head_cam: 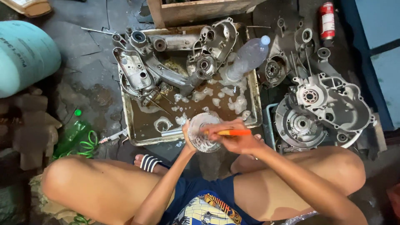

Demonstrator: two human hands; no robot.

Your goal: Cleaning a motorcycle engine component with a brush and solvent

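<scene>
We're mid-scrub: left hand (188, 134) grips a round part (203, 132) over the tray's (255, 109) near edge, right hand (233, 139) closed round an orange brush (229, 132) on it. Part looks foamy, not rinsed. Several casings (175, 62) sit in the murky wash; more casings (329, 104) wait beside.

A repair workshop: greasy engine casings (329, 104), wash tray (254, 100), stained floor (87, 71).

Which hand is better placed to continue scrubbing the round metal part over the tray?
Likely the right hand: it holds the orange-handled brush on the round metal part. The left hand supports that part from below.
</scene>
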